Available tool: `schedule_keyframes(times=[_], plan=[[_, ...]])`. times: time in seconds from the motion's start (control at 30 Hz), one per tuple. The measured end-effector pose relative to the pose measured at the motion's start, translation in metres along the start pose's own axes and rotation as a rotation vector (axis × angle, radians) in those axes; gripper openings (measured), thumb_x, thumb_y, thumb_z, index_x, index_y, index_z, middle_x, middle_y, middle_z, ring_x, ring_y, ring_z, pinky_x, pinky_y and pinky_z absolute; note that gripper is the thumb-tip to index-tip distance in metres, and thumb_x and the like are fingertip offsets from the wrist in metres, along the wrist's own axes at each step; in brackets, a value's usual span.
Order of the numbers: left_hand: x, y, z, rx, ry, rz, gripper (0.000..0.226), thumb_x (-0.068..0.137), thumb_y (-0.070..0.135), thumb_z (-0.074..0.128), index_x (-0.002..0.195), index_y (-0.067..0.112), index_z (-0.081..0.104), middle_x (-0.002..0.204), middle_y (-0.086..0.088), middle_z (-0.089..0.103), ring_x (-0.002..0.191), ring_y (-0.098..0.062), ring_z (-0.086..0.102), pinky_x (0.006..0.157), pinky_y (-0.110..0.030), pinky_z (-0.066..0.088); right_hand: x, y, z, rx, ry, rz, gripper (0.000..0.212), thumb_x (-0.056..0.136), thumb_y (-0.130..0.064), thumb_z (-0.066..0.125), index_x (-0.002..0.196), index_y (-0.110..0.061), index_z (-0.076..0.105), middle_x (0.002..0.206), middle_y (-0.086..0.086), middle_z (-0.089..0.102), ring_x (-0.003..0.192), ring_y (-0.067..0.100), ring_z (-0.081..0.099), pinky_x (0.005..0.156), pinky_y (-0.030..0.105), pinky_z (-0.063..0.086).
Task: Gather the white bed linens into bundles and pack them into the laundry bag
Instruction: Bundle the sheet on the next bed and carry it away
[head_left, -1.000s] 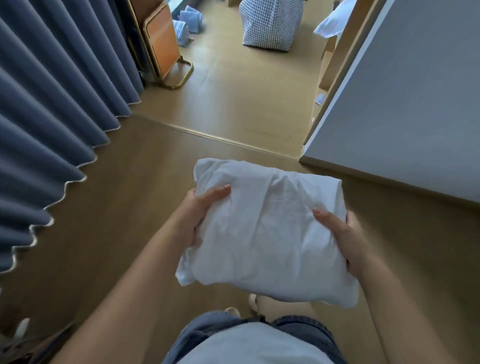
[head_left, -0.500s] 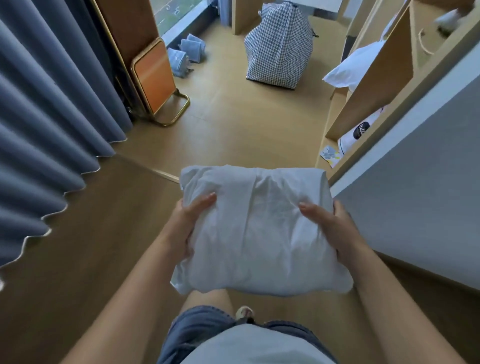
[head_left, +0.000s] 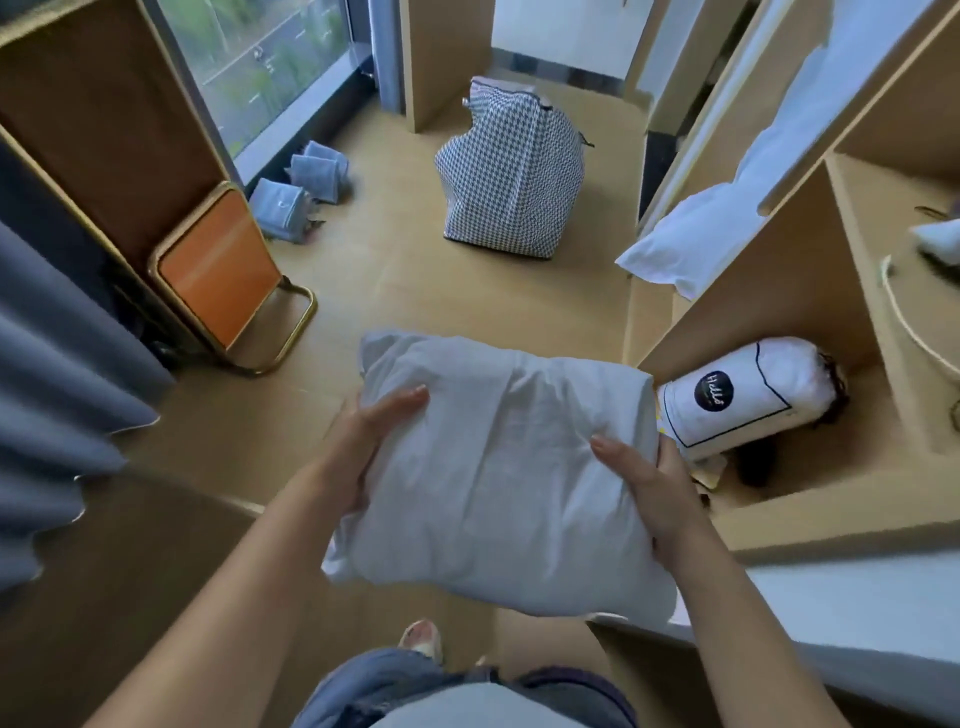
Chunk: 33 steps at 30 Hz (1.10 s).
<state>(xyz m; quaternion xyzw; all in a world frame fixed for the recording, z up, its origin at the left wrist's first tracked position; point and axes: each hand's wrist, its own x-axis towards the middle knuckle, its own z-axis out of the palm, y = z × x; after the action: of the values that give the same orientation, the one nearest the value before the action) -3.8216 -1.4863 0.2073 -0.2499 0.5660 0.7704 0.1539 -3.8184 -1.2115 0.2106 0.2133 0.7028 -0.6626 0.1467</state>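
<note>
Blue-grey curtain (head_left: 57, 374) hangs down left edge. Folded orange chair (head_left: 218, 270) w/ gold frame stands upright beside it, mid-left. Three rolled blue towels (head_left: 311, 179) on floor (head_left: 395, 270) under window (head_left: 260, 67), upper left. Right: wood cubby (head_left: 769, 291) w/ white drawstring sack (head_left: 748, 395) lying on its side inside, round black label reading "Hello". Off-white cord (head_left: 894, 304) curves at right edge.

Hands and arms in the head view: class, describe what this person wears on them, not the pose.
The left forearm and right forearm are bare, with no sleeve, watch or bracelet in view. The left hand and right hand are ungloved; no rings show on the fingers.
</note>
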Motion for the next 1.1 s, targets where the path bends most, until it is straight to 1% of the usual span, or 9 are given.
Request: schedule_keyframes(times=[0.17,0.33,0.5,0.6,0.67,0.8,0.9,0.97,1.1], plan=[[0.121,0.064,0.053,0.051,-0.062,-0.046,0.055,0.064,0.038,0.074,0.114,0.017,0.065,0.103,-0.012,0.073,0.092,-0.031,0.07,0.083,-0.044,0.056,0.109,-0.053,-0.009,0.065,0.069,-0.002,0.079,0.048,-0.045,0.084,0.117,-0.017,0.058,0.105,0.005,0.071,0.091,0.024,0.07,0.082,0.046,0.056],[0.247,0.125,0.103,0.055,-0.018,0.007,0.056,0.064,0.037,0.075,0.116,0.021,0.063,0.104,-0.008,0.073,0.093,-0.029,0.07,0.085,-0.045,0.054,0.246,-0.123,-0.019,0.088,0.089,-0.02,0.049,0.069,-0.023,0.083,0.109,-0.02,0.055,0.108,0.007,0.067,0.094,0.026,0.067,0.084,0.045,0.055],[0.351,0.194,0.144,0.05,0.025,-0.01,0.084,0.044,0.048,0.081,0.121,0.022,0.06,0.108,-0.008,0.071,0.098,-0.031,0.068,0.092,-0.052,0.051,0.371,-0.205,-0.027,0.017,0.054,-0.036,0.06,0.057,-0.035,0.087,0.105,-0.02,0.056,0.104,0.002,0.068,0.091,0.022,0.068,0.083,0.043,0.055],[0.409,0.23,0.162,0.057,0.036,-0.013,0.082,0.043,0.051,0.079,0.119,0.026,0.061,0.108,-0.005,0.072,0.1,-0.029,0.067,0.095,-0.051,0.049,0.436,-0.243,-0.023,-0.008,0.05,-0.052,0.045,0.066,-0.029,0.084,0.102,-0.022,0.059,0.101,-0.002,0.069,0.091,0.017,0.067,0.081,0.037,0.054],[0.452,0.251,0.169,0.057,0.049,-0.026,0.081,0.042,0.053,0.079,0.117,0.028,0.061,0.108,-0.004,0.072,0.1,-0.029,0.067,0.096,-0.051,0.048,0.481,-0.262,-0.019,-0.03,0.042,-0.041,0.057,0.06,-0.035,0.086,0.108,-0.021,0.059,0.104,-0.002,0.069,0.092,0.017,0.067,0.084,0.039,0.054],[0.545,0.302,0.187,0.075,0.026,-0.022,0.064,0.054,0.047,0.078,0.114,0.028,0.062,0.106,-0.003,0.073,0.097,-0.025,0.068,0.089,-0.042,0.052,0.575,-0.303,-0.003,-0.025,0.065,-0.019,0.069,0.055,-0.041,0.085,0.114,-0.019,0.055,0.106,-0.001,0.067,0.093,0.019,0.066,0.083,0.038,0.054],[0.624,0.35,0.202,0.095,0.004,-0.018,0.061,0.059,0.041,0.077,0.115,0.023,0.062,0.103,-0.004,0.074,0.095,-0.025,0.07,0.088,-0.043,0.053,0.648,-0.339,0.011,-0.021,0.105,-0.008,0.073,0.049,-0.046,0.083,0.112,-0.021,0.055,0.107,-0.002,0.066,0.094,0.02,0.066,0.088,0.042,0.053],[0.675,0.383,0.214,0.103,-0.023,-0.012,0.047,0.068,0.034,0.077,0.111,0.02,0.063,0.1,-0.005,0.074,0.092,-0.024,0.07,0.083,-0.039,0.055,0.693,-0.365,0.016,-0.008,0.142,0.003,0.073,0.047,-0.048,0.082,0.11,-0.022,0.057,0.107,-0.001,0.067,0.095,0.02,0.066,0.089,0.044,0.053],[0.764,0.445,0.248,0.144,-0.067,0.01,0.022,0.083,0.021,0.068,0.105,0.017,0.065,0.091,-0.002,0.075,0.077,-0.016,0.072,0.061,-0.025,0.056,0.774,-0.417,0.017,0.023,0.188,-0.012,0.04,0.066,-0.034,0.083,0.097,-0.029,0.058,0.102,-0.005,0.067,0.095,0.018,0.065,0.089,0.04,0.051]])
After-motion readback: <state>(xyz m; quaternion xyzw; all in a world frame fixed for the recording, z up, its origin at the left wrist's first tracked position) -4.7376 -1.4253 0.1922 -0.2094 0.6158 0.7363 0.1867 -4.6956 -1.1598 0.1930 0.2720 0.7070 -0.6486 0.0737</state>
